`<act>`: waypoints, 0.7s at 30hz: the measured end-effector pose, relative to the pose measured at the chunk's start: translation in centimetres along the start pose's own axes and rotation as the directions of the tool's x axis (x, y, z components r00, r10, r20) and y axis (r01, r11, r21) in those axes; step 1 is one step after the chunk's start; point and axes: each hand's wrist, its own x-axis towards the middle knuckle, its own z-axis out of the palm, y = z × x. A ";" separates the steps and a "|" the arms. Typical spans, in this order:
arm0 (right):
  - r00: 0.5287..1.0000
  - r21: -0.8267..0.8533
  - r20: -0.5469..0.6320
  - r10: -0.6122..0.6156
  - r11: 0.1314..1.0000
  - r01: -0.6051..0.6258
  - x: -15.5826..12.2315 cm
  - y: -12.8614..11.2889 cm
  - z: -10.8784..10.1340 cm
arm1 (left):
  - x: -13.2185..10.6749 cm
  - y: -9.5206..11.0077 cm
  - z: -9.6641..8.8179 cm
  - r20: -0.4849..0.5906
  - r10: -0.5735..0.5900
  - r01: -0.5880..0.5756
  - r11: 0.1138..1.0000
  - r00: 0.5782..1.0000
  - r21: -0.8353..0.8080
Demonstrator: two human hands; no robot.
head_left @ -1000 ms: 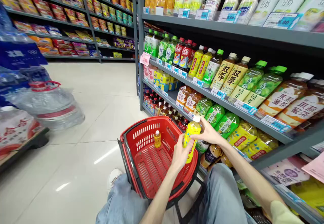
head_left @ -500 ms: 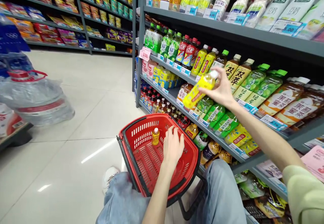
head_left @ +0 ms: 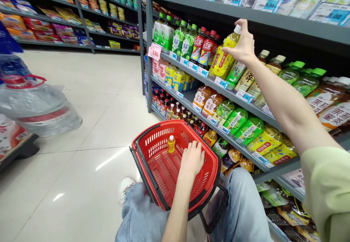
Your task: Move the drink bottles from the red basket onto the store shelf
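Note:
My right hand (head_left: 242,45) grips a yellow-labelled drink bottle (head_left: 224,60) with a white cap, thumb on its near side and fingers behind the neck. The bottle stands tilted at the front of the middle shelf, by another yellow bottle and a green tea bottle (head_left: 235,73). Over the red shopping basket (head_left: 161,125) hangs my left hand (head_left: 192,158), its fingers loosely spread with nothing in them. Inside the basket a small orange-yellow bottle (head_left: 171,144) with a white cap stands upright near the far wall.
Red-labelled bottles (head_left: 199,45) and green-capped bottles fill the shelf to the left. A lower shelf (head_left: 188,96) holds more drinks. On the left, large water jugs (head_left: 41,107) stand by the tiled floor (head_left: 82,183). The basket sits between my knees.
My right hand has carried the yellow bottle up and away from me, from in front of the shelves onto the middle shelf. My left hand stays over the basket. The view has shifted slightly.

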 end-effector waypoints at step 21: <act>0.977 -0.200 0.077 0.198 0.963 -0.180 9.2 7.7 5.9 | 0.7 0.4 0.9 0.158 -0.014 0.032 0.993 0.987 -0.111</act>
